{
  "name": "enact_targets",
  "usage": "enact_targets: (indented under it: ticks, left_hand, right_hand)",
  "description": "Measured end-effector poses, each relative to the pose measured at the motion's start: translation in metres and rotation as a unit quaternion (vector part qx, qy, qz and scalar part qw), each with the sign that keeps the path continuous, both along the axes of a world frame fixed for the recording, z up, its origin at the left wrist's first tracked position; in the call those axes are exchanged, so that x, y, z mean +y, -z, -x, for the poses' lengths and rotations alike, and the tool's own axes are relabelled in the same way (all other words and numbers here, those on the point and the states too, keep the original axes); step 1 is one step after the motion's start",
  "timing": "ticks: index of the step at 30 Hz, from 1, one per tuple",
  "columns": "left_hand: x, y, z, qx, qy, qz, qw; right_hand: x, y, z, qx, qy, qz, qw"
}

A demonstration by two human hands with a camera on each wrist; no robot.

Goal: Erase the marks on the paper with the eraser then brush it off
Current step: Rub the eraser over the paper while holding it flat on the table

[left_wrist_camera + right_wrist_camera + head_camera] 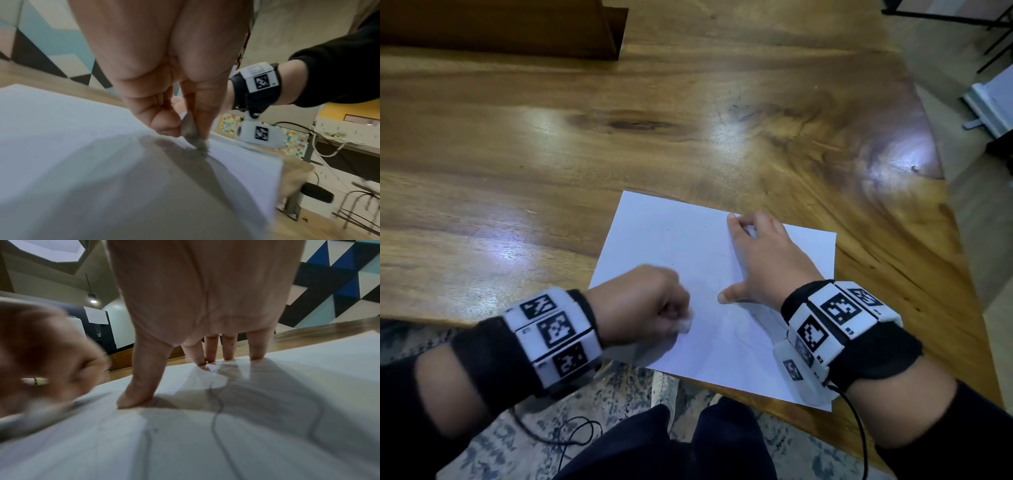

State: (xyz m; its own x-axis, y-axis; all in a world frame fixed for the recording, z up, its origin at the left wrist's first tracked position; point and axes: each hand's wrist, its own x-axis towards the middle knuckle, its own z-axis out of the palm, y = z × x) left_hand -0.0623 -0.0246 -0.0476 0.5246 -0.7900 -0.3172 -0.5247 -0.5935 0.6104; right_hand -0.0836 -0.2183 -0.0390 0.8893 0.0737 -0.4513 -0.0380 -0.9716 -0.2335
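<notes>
White paper (688, 246) is thin, likely to buckle; right hand (763, 260) pins it flat with spread fingers, beside left hand (650, 305) pinching the eraser (686, 324).

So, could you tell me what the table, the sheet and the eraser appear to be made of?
The table looks like solid wood with a glossy varnish: visible grain, a dark knot and bright light reflections. The sheet seems plain matte white paper, thin and lying flat, with faint pencil lines. The eraser, pinched in the left hand, looks like pale rubber or vinyl, but it is blurred and mostly hidden.
</notes>
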Motion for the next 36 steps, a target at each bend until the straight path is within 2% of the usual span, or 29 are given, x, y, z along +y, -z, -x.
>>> enact_targets:
  ticks: [2, 4, 9, 13, 15, 20, 26, 28, 31, 33, 36]
  left_hand:
    - [-0.018, 0.000, -0.008, -0.057, -0.041, 0.018, 0.997]
    - [-0.022, 0.004, -0.002, -0.068, -0.055, 0.038, 0.995]
    - [-0.003, 0.006, 0.020, 0.030, 0.028, 0.017, 0.999]
    - [-0.026, 0.000, -0.009, -0.044, -0.008, 0.021, 0.999]
    - [-0.026, 0.003, -0.006, -0.058, -0.018, 0.020, 0.998]
    - [-0.010, -0.002, 0.020, 0.028, 0.052, -0.011, 0.998]
    - [-0.030, -0.002, -0.012, -0.066, -0.019, -0.005, 0.998]
    - [-0.019, -0.002, 0.002, -0.046, -0.006, 0.009, 0.999]
    - [-0.006, -0.004, 0.025, 0.022, 0.061, -0.012, 0.998]
    - [-0.007, -0.004, 0.018, 0.036, 0.051, -0.024, 0.998]
    - [-0.017, -0.003, -0.004, -0.035, 0.006, -0.014, 0.999]
  right_hand:
    - [-0.001, 0.000, 0.000, 0.000, 0.000, 0.000, 1.000]
    - [-0.001, 0.000, 0.000, 0.000, 0.001, -0.001, 1.000]
    - [-0.001, 0.001, 0.000, -0.006, -0.002, -0.002, 1.000]
    - [0.000, 0.001, 0.000, -0.007, -0.001, -0.002, 1.000]
    - [0.000, 0.000, 0.000, -0.008, -0.001, -0.002, 1.000]
    - [-0.001, 0.001, 0.000, -0.008, -0.004, 0.002, 1.000]
    - [0.000, 0.002, 0.000, -0.010, -0.003, -0.003, 1.000]
    - [-0.001, 0.003, 0.000, -0.010, -0.001, -0.003, 1.000]
    - [-0.001, 0.002, 0.000, -0.010, -0.004, -0.001, 1.000]
    - [-0.001, 0.002, 0.000, -0.008, -0.004, 0.000, 1.000]
    - [-0.001, 0.001, 0.000, -0.006, -0.003, -0.002, 1.000]
